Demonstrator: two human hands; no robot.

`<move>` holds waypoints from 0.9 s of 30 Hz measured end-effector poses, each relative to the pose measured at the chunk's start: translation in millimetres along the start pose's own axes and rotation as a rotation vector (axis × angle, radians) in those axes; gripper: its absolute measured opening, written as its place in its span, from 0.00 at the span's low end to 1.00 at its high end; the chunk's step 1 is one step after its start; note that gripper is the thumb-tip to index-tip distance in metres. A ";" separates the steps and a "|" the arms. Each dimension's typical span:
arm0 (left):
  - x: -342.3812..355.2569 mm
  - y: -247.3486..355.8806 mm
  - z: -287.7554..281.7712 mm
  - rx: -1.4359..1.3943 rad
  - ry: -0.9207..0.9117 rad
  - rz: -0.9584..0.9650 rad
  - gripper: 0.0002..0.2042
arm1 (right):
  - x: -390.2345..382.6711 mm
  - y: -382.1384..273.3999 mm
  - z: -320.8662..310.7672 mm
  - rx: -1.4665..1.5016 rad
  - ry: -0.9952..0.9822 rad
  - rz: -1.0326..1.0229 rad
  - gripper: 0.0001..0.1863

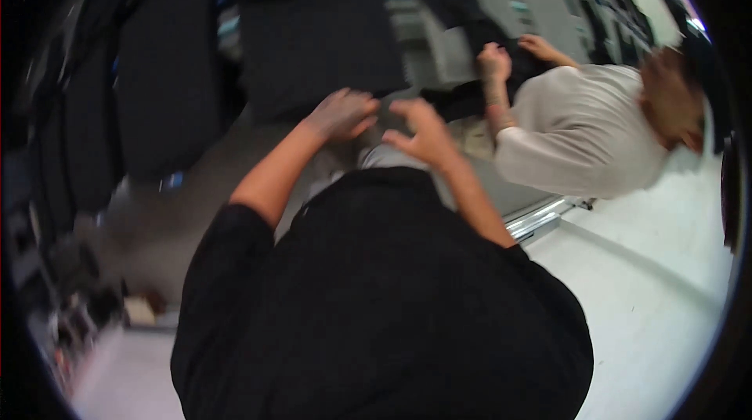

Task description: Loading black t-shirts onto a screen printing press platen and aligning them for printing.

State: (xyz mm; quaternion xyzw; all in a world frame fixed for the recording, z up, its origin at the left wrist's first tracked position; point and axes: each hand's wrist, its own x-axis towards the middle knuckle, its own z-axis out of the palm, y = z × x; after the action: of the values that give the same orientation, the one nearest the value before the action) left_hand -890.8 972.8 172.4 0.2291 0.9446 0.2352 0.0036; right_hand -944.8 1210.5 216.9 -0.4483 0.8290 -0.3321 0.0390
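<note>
A black garment [317,40], seemingly a T-shirt, lies flat before me with its lower edge toward me. Just below that edge my left hand [343,115] is held with loosely bent fingers, blurred, and nothing shows in it. My right hand [423,132] hovers beside it, its thumb and fingers apart and empty. Whether either hand touches the cloth, I cannot tell. To the left, another black garment [168,75] is spread flat in the same way.
At my right a person in a light T-shirt [583,126] bends over, both hands on dark cloth [470,36]. Further dark garments [90,118] line the left. Grey flooring [227,162] lies below, with a metal rail [540,216] and white floor [627,302] at the right.
</note>
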 end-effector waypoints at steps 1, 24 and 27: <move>9.6 0.7 3.3 0.136 -0.084 -0.013 0.09 | 19.9 -21.8 -11.2 0.020 -0.088 0.010 0.30; 132.0 70.0 113.5 0.227 -0.540 -0.111 0.10 | 25.8 -93.5 -75.8 0.352 -0.552 -0.696 0.42; 140.4 69.6 108.3 0.221 -0.522 -0.103 0.10 | 10.7 -57.9 -71.1 0.294 -0.432 -0.537 0.39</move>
State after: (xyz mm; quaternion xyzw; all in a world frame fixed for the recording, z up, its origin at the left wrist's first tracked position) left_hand -974.1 1136.3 121.4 0.2324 0.9420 0.0634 0.2336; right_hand -935.3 1217.1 308.5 -0.6990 0.5980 -0.3438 0.1888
